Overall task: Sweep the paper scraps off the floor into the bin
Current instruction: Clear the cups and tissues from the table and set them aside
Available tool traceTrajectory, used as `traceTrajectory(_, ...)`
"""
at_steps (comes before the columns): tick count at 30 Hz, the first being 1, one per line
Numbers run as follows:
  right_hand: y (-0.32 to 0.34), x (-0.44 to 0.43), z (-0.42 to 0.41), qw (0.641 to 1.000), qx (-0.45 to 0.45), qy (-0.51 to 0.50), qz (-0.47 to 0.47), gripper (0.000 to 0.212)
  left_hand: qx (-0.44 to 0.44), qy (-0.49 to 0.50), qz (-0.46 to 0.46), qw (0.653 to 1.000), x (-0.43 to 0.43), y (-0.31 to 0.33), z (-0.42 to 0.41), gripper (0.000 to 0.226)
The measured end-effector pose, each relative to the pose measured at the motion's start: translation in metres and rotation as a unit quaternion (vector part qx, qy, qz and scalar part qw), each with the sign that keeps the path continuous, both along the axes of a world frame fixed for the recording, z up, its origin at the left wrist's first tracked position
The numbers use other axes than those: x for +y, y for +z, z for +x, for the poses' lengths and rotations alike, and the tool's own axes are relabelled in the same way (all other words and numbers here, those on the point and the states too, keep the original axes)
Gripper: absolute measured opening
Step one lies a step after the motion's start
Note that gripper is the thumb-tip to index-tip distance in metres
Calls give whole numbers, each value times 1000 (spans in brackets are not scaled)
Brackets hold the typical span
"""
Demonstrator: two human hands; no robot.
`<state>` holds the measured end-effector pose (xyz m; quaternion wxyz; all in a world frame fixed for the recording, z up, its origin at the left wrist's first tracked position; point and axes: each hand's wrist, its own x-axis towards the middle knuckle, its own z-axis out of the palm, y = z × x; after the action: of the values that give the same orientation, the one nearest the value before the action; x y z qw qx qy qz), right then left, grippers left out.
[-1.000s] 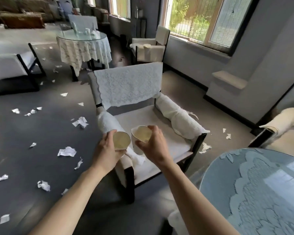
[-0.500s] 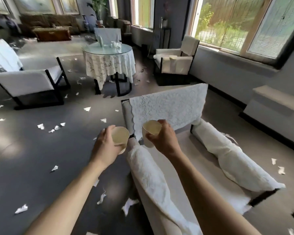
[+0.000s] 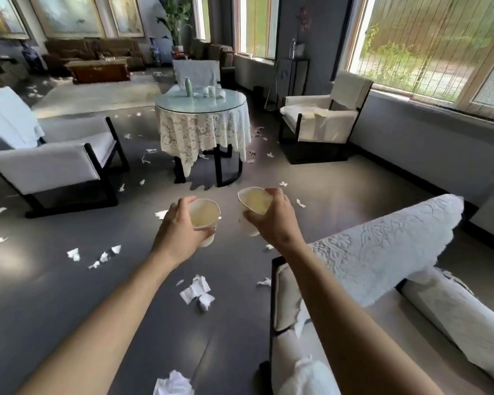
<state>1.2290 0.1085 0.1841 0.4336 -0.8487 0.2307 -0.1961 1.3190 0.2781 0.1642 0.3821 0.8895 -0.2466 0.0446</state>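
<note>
My left hand (image 3: 180,228) grips a white paper cup (image 3: 204,216), held upright in front of me. In my right hand (image 3: 274,216) is a second paper cup (image 3: 254,202), tilted a little to the left. Both cups hang above the dark floor. White paper scraps lie scattered over the floor: a crumpled clump (image 3: 198,290) just below my hands, another (image 3: 173,384) at the bottom edge, small pieces (image 3: 103,256) to the left and more around the round table. No bin or broom is in view.
A white armchair with a lace cover (image 3: 382,252) stands close at my right. A round glass-topped table with lace cloth (image 3: 201,121) stands ahead, armchairs to its left (image 3: 49,161) and right (image 3: 322,121). Windows line the right wall; sofas fill the far end.
The view has swung left and up, away from the near armchair toward the room. Both hands keep their cups and have drifted a little apart.
</note>
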Motion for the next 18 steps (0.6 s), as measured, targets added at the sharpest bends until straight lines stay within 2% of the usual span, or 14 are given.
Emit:
traceTrajectory(6,-16,-66,123,998,-4,-59,26,60,16,-59,23,998,-85,-5,144,80)
traceTrajectory(13,-43,-203,305,993,1,-112,31,62,20,-108,39,993,-232,-24,336,80)
traceTrajectory(18,-38,-294,421,990,21,-133,37,60,30,-129,63,989,-328,-21,454,80)
